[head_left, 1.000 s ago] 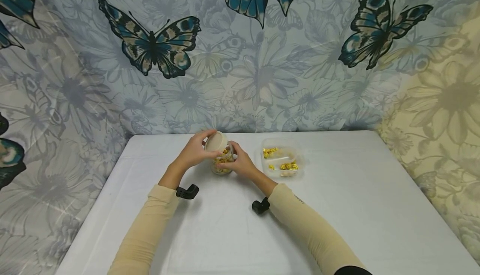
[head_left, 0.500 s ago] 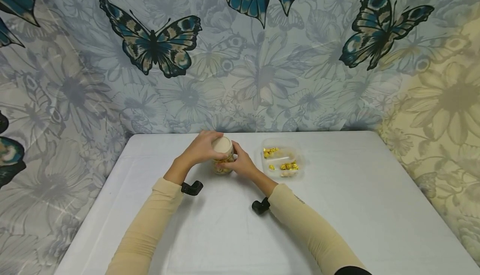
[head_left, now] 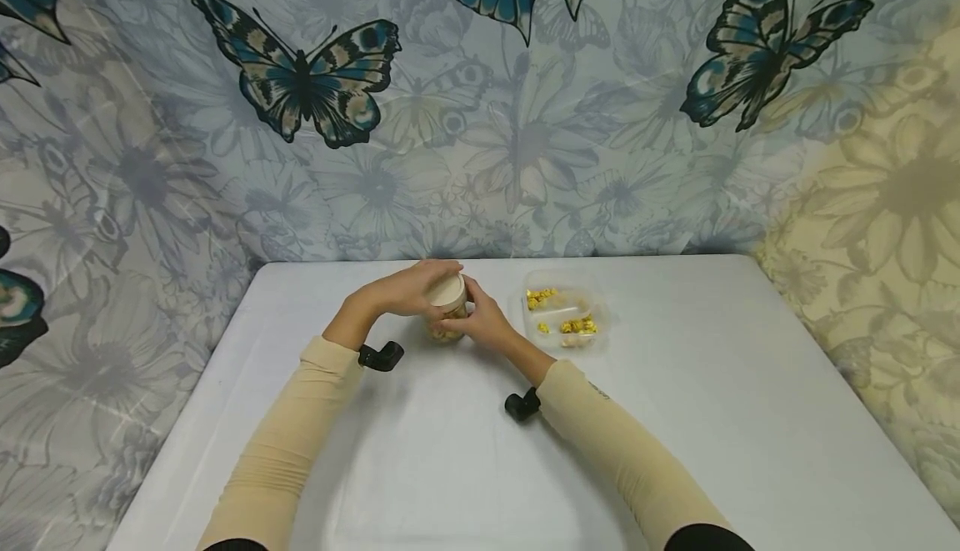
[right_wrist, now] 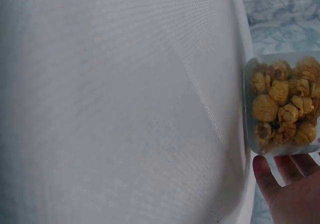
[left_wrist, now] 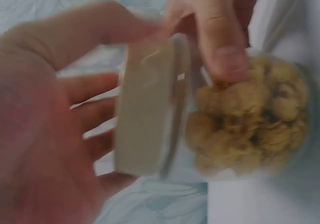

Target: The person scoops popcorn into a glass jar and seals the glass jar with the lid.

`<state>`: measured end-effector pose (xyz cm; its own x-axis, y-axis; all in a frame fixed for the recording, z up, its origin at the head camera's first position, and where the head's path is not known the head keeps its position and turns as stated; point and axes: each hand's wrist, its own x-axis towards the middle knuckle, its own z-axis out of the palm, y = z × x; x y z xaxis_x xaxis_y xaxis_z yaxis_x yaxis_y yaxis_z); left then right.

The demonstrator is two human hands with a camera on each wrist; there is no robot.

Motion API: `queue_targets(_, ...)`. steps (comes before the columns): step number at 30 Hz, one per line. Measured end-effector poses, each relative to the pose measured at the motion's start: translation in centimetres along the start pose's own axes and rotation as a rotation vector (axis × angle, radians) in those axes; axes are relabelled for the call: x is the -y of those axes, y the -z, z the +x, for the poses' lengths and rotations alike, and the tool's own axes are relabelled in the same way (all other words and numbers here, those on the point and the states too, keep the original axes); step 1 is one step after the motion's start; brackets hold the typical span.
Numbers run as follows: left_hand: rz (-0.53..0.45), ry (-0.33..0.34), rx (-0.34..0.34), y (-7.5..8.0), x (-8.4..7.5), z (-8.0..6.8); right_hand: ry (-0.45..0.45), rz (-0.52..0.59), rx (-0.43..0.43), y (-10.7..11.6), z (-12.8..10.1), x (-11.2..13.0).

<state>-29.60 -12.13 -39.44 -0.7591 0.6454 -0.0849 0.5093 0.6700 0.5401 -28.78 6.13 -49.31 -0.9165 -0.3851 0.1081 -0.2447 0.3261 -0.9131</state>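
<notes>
In the head view a clear jar point(head_left: 450, 328) with popcorn-like pieces inside stands upright near the table's back edge. A cream lid point(head_left: 447, 291) lies level on its mouth. My left hand point(head_left: 407, 289) grips the lid from the left, thumb in front and fingers behind. From the right, my right hand point(head_left: 487, 323) holds the jar's side. The left wrist view shows the lid point(left_wrist: 142, 109) between thumb and fingers, and a right thumb pressed on the jar beside golden-brown popcorn point(left_wrist: 250, 119). The right wrist view shows the jar's lower part point(right_wrist: 285, 104) above my right fingers point(right_wrist: 265, 176).
Right of the jar sits a clear divided tray point(head_left: 564, 315) with several gold-wrapped pieces point(head_left: 579, 326) in it. White cloth covers the table point(head_left: 450, 451). A butterfly-patterned cloth point(head_left: 525, 159) hangs behind the table's back edge.
The lid was tilted over the jar's mouth and is now level on it. My left hand has moved right and turned around the lid. My right hand keeps its hold.
</notes>
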Motion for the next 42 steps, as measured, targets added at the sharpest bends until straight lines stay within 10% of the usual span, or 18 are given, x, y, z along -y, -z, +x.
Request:
queue_targets(9,0.13,0.24,-0.287,-1.5,-0.6,-0.3,0.018,0.005,0.015,-0.1,0.3,-0.3)
queue_targets(21,-0.052,0.05,-0.024,0.6,0.1,-0.5,0.023,-0.017,0.007,0.1,0.4,0.2)
queue_targets(34,0.158,0.335,-0.474,-4.1,-1.1,-1.5,-0.013,-0.031,-0.019,0.0,0.3,-0.1)
queue_targets(42,0.153,0.344,-0.432,-3.5,-0.9,-1.1,-0.013,-0.026,0.008,0.3,0.3,-0.2)
